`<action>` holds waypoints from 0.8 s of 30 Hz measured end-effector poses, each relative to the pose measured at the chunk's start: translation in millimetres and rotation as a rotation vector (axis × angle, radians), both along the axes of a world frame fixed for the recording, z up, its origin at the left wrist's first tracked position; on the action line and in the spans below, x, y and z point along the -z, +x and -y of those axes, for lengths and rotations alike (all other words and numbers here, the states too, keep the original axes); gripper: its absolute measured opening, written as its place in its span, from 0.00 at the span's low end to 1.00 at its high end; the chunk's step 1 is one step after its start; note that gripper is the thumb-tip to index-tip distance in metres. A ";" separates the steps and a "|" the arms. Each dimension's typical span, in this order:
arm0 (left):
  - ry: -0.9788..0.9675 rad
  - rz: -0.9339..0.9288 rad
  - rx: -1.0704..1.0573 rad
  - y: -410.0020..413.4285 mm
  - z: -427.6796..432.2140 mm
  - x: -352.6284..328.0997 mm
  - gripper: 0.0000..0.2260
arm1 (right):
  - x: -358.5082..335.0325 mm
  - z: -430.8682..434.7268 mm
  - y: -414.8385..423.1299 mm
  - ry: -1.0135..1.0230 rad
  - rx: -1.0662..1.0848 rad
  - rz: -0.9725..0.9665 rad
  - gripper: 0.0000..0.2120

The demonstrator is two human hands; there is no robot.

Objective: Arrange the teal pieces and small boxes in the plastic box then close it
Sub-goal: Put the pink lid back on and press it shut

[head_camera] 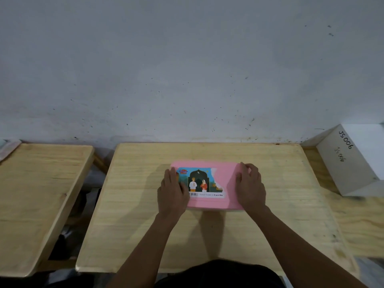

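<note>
Fingers of both hands flat on pink lid (pixel 226 177) (contents hidden), gripping nothing, wooden table (pixel 270 204).

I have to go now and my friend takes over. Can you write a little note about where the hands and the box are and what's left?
Left hand: flat on the left end of the pink lid.
Right hand: on the lid's right end, fingers curled over the far corner.
The lid covers the box on the middle wooden table.
No teal pieces or small boxes in sight.
Left: check the lid is fully shut.

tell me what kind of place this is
Probably a plain workroom set up for recording tasks: bare wooden tables pushed against a scuffed white wall, and a white box hand-marked "JS006".
</note>
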State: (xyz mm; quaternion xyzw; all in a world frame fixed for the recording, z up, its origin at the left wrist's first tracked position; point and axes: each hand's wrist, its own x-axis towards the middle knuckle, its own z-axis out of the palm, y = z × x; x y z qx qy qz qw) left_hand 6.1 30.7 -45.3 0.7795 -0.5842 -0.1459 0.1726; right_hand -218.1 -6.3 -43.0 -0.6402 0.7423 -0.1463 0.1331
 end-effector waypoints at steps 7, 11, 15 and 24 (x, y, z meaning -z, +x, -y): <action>-0.001 0.169 0.099 -5.1 7.4 8.0 0.29 | 10.6 -2.3 3.8 0.072 -0.088 -0.064 0.25; -0.013 0.169 0.171 -2.1 10.3 12.8 0.30 | 13.1 -7.0 4.1 0.004 -0.149 -0.125 0.28; -0.012 0.124 0.175 -0.6 13.7 14.2 0.31 | 18.3 -4.9 3.1 -0.013 -0.139 -0.125 0.29; -0.080 0.024 0.185 6.8 13.9 19.3 0.32 | 16.9 -5.2 4.0 -0.015 -0.116 -0.128 0.31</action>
